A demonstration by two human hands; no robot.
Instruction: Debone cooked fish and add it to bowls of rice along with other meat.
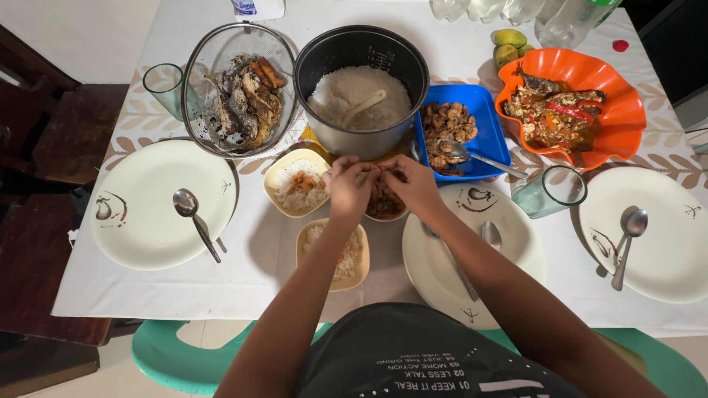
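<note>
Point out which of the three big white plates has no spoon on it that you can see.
None qualifies: the left plate, the middle plate under the right arm and the right plate each carry a spoon; the middle one's is partly hidden.

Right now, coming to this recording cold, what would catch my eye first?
Probably the two hands, left hand and right hand, meeting over a small bowl of brown food at the table's centre. Just behind them stands a dark rice pot full of white rice with a paddle in it. The bright orange scalloped bowl of saucy fish at the far right and the wire basket of fried fish at the left also stand out.
</note>
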